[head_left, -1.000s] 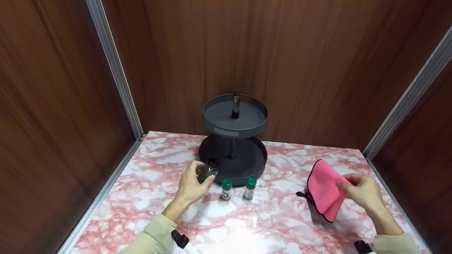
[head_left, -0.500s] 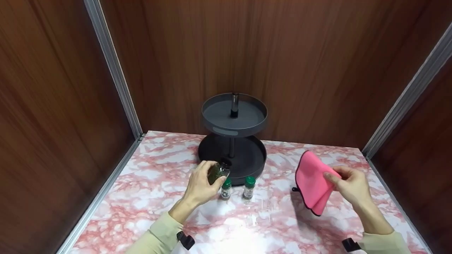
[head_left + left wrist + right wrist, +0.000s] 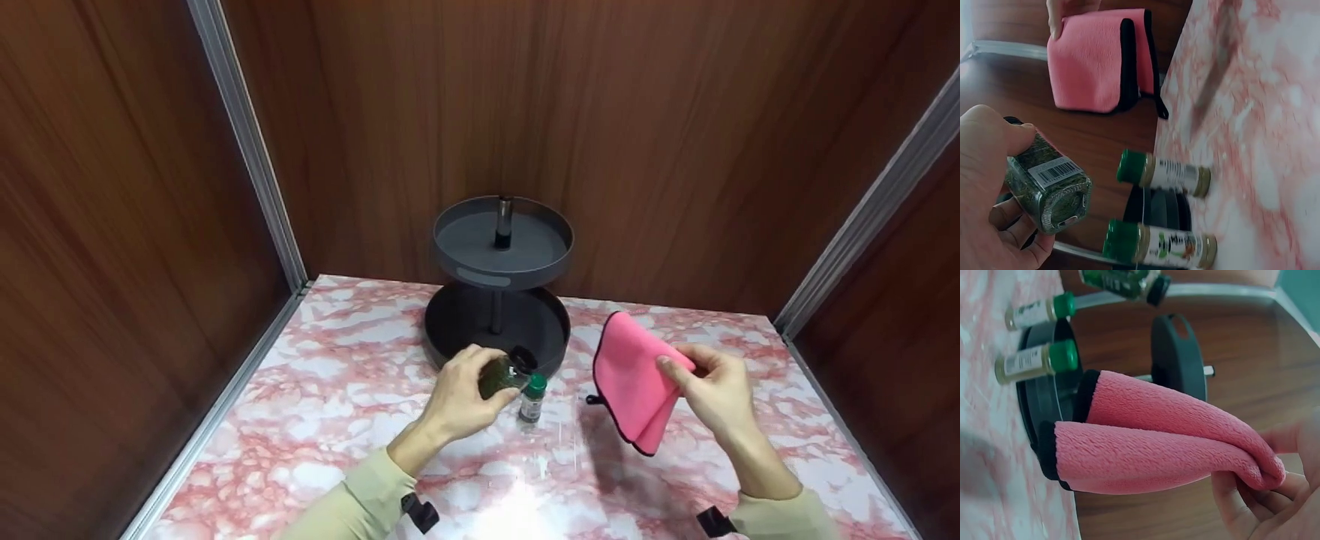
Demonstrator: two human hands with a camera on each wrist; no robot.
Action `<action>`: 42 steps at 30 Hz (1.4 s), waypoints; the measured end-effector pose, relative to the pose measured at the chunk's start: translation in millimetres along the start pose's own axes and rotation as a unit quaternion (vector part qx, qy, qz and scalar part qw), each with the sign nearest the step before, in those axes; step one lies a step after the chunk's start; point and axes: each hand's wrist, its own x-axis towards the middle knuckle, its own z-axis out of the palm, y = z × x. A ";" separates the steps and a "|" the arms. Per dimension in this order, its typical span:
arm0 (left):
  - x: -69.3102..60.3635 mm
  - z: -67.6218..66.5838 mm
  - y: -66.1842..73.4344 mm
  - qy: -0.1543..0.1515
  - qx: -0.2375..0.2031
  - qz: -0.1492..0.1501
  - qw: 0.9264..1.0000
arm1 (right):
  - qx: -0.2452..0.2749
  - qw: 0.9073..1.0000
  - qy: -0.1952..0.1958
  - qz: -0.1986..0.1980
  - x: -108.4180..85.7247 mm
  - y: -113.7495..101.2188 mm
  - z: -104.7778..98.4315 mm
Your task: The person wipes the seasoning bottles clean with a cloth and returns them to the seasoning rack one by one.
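"What is the left hand (image 3: 463, 397) holding?"

"It is gripping a glass herb jar (image 3: 495, 377), which is tilting above the surface (image 3: 322, 420), near the two-tier round stand (image 3: 480, 279)."

"And the right hand (image 3: 716, 390)?"

"That one is pinching a black-trimmed pink cloth (image 3: 634, 379), which is hanging above the surface, toward its right edge."

"What else is standing there?"

"Two green-capped spice bottles (image 3: 1171, 175) are standing upright before the stand, which is sitting near the back edge."

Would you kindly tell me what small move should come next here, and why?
Probably bring the cloth in the right hand to the jar in the left hand, perhaps to wipe it: both are held above the table, with a gap between them.
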 end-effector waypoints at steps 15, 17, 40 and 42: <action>6.9 40.3 35.5 -0.027 0.001 0.014 1.000 | 0.043 0.995 0.000 -0.090 -22.7 -18.1 43.7; 7.4 42.3 37.6 -0.032 0.005 0.012 0.999 | 0.038 0.993 -0.008 -0.109 -26.5 -18.8 49.2; 6.7 44.1 37.9 -0.014 0.006 -0.010 1.000 | -0.012 0.965 -0.048 -0.256 -57.3 -22.3 61.9; 7.2 44.9 38.1 -0.015 0.005 -0.010 1.000 | -0.011 0.965 -0.046 -0.258 -60.5 -23.1 60.5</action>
